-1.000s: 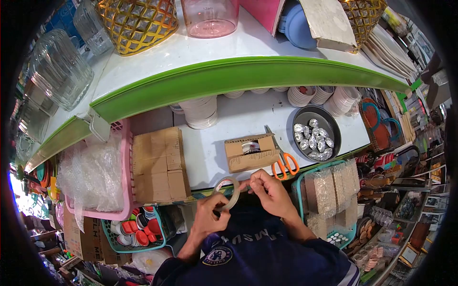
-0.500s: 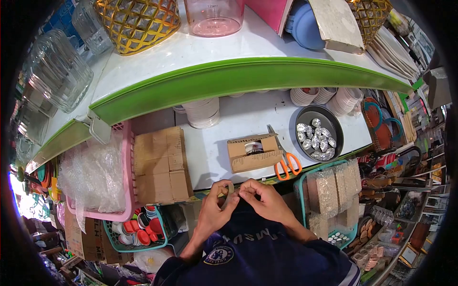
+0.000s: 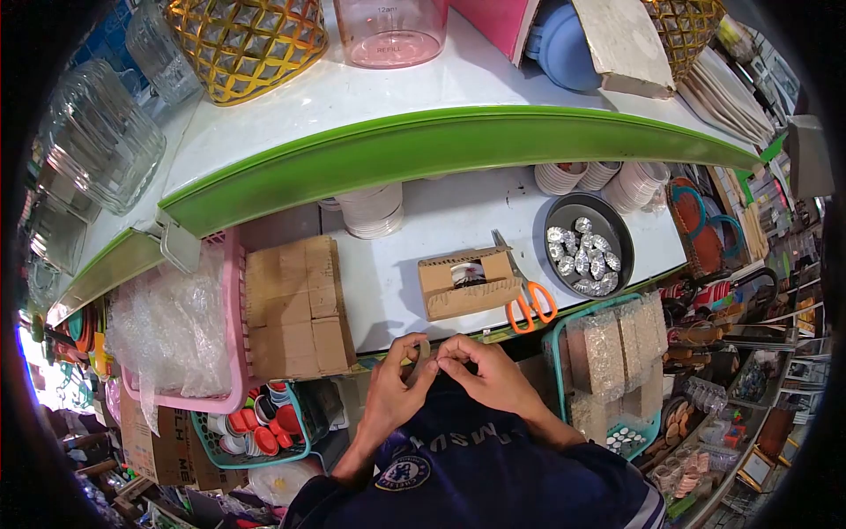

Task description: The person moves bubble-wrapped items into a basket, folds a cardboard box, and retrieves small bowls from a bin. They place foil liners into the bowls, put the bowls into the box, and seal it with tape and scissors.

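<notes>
Just in front of the shelf edge, my left hand (image 3: 398, 385) is closed around a small yellowish roll of tape (image 3: 424, 351), partly hidden by the fingers. My right hand (image 3: 483, 377) meets it from the other side, thumb and forefinger pinched beside the roll. Whatever lies between those right fingertips is too small to make out. Beyond the hands, a small open cardboard box (image 3: 470, 284) sits on the white shelf with something dark and white inside. Scissors (image 3: 531, 307) with orange handles lie against its right side.
A dark round pan (image 3: 624, 238) holds several crinkled silver moulds. Left stand a folded brown carton (image 3: 295, 304) and a pink basket (image 3: 236, 326) of clear plastic wrap. Teal baskets flank me below. Overhead, a green-edged shelf (image 3: 441, 145) juts out.
Both hands stay at nearly the same spot, with only slight finger movement around the tape. The view has shifted very slightly; the box, scissors and pan have not moved.
</notes>
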Demonstrator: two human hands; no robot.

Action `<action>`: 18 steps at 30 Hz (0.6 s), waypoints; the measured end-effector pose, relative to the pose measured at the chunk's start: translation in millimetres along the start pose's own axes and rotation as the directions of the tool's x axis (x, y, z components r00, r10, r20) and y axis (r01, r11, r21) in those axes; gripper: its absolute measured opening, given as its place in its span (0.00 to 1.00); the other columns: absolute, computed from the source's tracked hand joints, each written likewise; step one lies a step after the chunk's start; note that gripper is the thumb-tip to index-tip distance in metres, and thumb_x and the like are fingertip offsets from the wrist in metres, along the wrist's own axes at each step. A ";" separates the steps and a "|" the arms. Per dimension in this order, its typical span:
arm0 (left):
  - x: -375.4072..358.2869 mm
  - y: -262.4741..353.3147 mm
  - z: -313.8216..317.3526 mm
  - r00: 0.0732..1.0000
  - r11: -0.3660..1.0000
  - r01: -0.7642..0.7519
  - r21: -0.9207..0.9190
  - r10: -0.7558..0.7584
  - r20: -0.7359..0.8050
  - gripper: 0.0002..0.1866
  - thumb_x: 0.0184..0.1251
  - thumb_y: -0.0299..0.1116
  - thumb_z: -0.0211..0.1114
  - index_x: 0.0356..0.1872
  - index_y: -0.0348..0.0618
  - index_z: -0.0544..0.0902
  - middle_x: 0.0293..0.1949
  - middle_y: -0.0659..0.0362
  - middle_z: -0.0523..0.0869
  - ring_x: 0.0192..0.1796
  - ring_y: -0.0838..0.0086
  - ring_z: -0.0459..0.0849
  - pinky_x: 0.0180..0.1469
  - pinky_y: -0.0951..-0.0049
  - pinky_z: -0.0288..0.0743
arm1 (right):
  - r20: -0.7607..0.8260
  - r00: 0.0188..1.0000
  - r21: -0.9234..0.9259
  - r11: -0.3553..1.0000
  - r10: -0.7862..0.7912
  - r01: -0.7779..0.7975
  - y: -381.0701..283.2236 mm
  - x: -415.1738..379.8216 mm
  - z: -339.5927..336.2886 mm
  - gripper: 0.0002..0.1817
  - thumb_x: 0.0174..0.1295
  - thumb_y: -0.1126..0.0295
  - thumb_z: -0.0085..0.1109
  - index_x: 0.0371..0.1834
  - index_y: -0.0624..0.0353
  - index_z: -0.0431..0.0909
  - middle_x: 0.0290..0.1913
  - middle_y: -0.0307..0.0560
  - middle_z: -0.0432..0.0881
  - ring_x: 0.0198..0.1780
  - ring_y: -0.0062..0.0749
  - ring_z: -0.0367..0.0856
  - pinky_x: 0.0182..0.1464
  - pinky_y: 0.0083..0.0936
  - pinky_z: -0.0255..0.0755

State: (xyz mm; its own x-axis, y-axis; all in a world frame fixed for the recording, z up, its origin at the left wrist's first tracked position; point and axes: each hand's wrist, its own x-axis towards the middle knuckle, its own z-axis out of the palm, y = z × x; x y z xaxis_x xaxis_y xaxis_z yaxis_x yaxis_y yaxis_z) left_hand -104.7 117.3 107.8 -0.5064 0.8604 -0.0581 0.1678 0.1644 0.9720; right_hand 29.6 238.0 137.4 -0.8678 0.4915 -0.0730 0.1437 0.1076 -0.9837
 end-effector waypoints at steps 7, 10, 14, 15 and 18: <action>1.4 7.0 -3.4 1.000 0.997 -0.011 0.079 0.011 -0.010 0.17 0.65 0.28 0.66 0.54 0.41 0.76 0.43 0.56 0.76 0.25 0.81 0.73 0.25 0.76 0.65 | 0.046 0.997 -0.003 0.998 0.065 -0.065 -2.5 -0.8 -1.9 0.09 0.71 0.70 0.55 0.49 0.63 0.75 0.42 0.43 0.82 0.43 0.24 0.81 0.48 0.22 0.74; 3.3 -4.3 0.0 0.997 0.990 -0.064 -0.124 0.068 0.023 0.12 0.68 0.25 0.62 0.51 0.39 0.77 0.48 0.55 0.76 0.27 0.80 0.75 0.27 0.78 0.68 | 0.025 1.000 0.012 1.000 0.012 -0.012 -7.8 -1.8 -0.8 0.08 0.70 0.70 0.56 0.47 0.63 0.76 0.39 0.42 0.83 0.39 0.24 0.81 0.43 0.22 0.74; 3.1 -12.0 -2.9 0.994 0.898 -0.065 -0.435 0.097 0.051 0.05 0.73 0.23 0.56 0.45 0.37 0.77 0.49 0.54 0.76 0.29 0.78 0.78 0.28 0.81 0.72 | -0.309 0.949 -0.208 0.978 -0.064 -0.002 -9.9 -9.9 -12.7 0.08 0.68 0.70 0.58 0.44 0.63 0.77 0.36 0.45 0.84 0.35 0.29 0.84 0.39 0.24 0.76; 2.6 -11.5 -5.4 0.994 0.899 -0.065 -0.434 0.097 0.051 0.05 0.73 0.23 0.56 0.45 0.37 0.77 0.49 0.54 0.76 0.29 0.78 0.78 0.28 0.81 0.72 | -0.452 0.889 -0.265 0.963 -0.079 -0.049 -7.6 -12.9 -22.1 0.09 0.67 0.69 0.59 0.45 0.62 0.78 0.37 0.48 0.86 0.37 0.34 0.87 0.39 0.28 0.78; 0.8 -7.3 -11.8 0.998 0.861 0.000 -0.509 0.029 0.049 0.03 0.74 0.24 0.55 0.42 0.37 0.77 0.48 0.54 0.77 0.30 0.78 0.79 0.29 0.81 0.72 | -0.650 0.750 -0.361 0.918 -0.121 -0.166 3.3 -8.3 -54.1 0.10 0.65 0.69 0.61 0.45 0.60 0.79 0.37 0.51 0.84 0.36 0.39 0.86 0.39 0.30 0.78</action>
State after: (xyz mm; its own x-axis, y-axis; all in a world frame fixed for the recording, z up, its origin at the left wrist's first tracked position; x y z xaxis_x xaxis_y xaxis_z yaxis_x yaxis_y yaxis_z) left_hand -116.3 111.0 103.4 -0.4592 0.8874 -0.0408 -0.2856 -0.1041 0.9527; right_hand 63.0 281.0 143.6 -0.3591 0.9176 0.1705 0.4475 0.3296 -0.8313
